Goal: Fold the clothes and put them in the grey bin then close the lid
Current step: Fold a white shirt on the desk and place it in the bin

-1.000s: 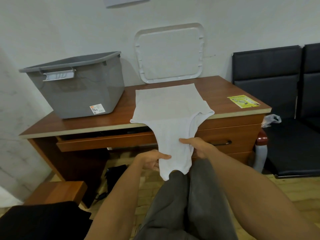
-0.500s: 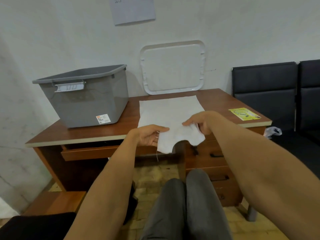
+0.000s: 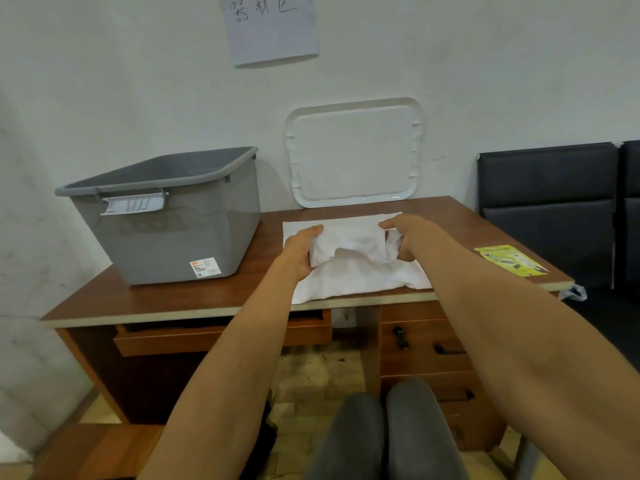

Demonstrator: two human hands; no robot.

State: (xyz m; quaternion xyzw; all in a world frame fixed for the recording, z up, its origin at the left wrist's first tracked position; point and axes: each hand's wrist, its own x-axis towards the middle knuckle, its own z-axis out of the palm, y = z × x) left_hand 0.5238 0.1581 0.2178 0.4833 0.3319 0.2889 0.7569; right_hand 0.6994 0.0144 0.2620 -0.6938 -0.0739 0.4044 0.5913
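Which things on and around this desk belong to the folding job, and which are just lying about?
Job in hand: white garment, gripped by left hand and right hand; grey bin; white lid leaning on the wall.
Lying about: yellow leaflet; paper notice on wall; black chairs.

Soft, even indoor light; the grey bin (image 3: 166, 216) casts a faint shadow on the wall. Wide-angle bending at the edges, slight softness throughout.

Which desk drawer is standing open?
The wide drawer under the desktop, below the grey bin: pulled out with a dark gap above. The handled drawers at right sit flush.
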